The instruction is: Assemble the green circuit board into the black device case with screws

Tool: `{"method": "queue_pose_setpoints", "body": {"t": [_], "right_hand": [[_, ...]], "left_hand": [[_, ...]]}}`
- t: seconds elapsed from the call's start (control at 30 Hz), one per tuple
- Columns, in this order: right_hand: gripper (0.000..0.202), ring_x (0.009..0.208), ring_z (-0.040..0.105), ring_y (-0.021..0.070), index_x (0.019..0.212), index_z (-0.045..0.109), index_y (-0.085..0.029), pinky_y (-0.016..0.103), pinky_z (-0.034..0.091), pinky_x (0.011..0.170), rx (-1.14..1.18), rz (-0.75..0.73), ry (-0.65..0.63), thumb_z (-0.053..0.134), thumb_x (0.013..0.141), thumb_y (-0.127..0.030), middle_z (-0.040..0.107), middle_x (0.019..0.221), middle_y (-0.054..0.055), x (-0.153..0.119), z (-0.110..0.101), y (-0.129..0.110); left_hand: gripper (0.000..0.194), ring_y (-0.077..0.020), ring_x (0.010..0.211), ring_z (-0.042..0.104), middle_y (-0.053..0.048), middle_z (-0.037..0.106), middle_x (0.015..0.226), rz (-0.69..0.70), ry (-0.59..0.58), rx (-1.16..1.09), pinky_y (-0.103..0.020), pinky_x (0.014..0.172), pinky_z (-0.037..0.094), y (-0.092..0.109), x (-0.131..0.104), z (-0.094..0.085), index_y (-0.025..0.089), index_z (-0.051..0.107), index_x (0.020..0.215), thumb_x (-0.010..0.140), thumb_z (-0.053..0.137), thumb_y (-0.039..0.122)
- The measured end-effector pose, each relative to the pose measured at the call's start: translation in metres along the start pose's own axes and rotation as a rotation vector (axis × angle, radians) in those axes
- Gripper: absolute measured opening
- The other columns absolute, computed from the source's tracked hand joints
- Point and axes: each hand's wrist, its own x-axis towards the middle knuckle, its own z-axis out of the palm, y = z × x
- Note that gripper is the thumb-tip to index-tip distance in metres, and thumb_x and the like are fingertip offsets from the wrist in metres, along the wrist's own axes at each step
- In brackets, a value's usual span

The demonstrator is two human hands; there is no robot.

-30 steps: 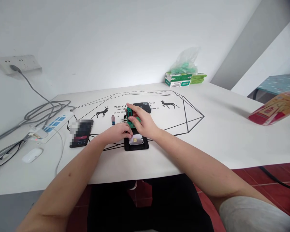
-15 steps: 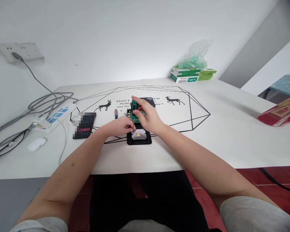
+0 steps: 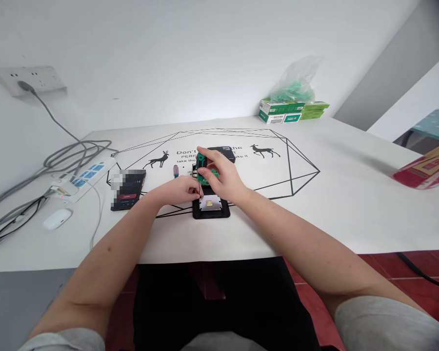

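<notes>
Right tabletop [image 3: 351,209]: a wide open lane runs from our right hand [image 3: 223,175] toward the red packet [image 3: 422,170].
Left side: the phone [image 3: 133,187] lies just beside our left forearm [image 3: 122,236] — beyond it, the power strip [image 3: 91,174], white oval object [image 3: 57,219] and grey cables [image 3: 32,176] crowd the surface.
Far side: a dark flat device [image 3: 228,152] blocks the way just behind our right hand; the boxes [image 3: 281,107] stand well back.
Near left hand [image 3: 185,189]: a small screwdriver [image 3: 176,171] lies close.

Short grey sleeves [image 3: 375,321], black trousers [image 3: 267,302], bare hands [image 3: 225,178]
</notes>
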Motion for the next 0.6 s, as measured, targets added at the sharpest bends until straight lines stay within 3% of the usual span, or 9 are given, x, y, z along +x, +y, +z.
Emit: {"method": "queue_pose_setpoints", "body": {"t": [0.17, 0.33, 0.6], "right_hand": [[0.041, 0.089, 0.063, 0.0215, 0.148, 0.059, -0.029, 0.042, 0.062, 0.079, 0.014, -0.053, 0.039, 0.060, 0.107, -0.032, 0.070, 0.109, 0.007, 0.0025, 0.0025, 0.0003], [0.038, 0.083, 0.058, 0.0199, 0.143, 0.062, -0.030, 0.043, 0.059, 0.082, 0.012, -0.055, 0.053, 0.066, 0.105, -0.037, 0.067, 0.107, 0.006, 0.0032, 0.0051, 0.0031], [0.040, 0.083, 0.057, 0.0199, 0.140, 0.065, -0.030, 0.042, 0.059, 0.081, -0.006, -0.047, 0.074, 0.071, 0.103, -0.044, 0.061, 0.101, 0.004, 0.0052, 0.0063, 0.0005]], "left_hand": [[0.021, -0.0201, 0.082, 0.071, -0.002, 0.079, 0.091, 0.016, 0.019, 0.009, -0.030, 0.078, 0.055, -0.0017, -0.0001, 0.0030, 0.022, 0.082, 0.092, 0.089, 0.061, 0.021], [0.022, -0.0206, 0.082, 0.070, -0.004, 0.078, 0.095, 0.027, 0.047, -0.006, -0.030, 0.073, 0.054, -0.0062, -0.0001, 0.0066, 0.022, 0.083, 0.093, 0.088, 0.061, 0.021], [0.025, -0.0204, 0.086, 0.070, -0.004, 0.078, 0.096, 0.094, 0.067, 0.012, -0.030, 0.078, 0.055, -0.0088, 0.0035, 0.0095, 0.022, 0.084, 0.094, 0.088, 0.060, 0.017]]}}
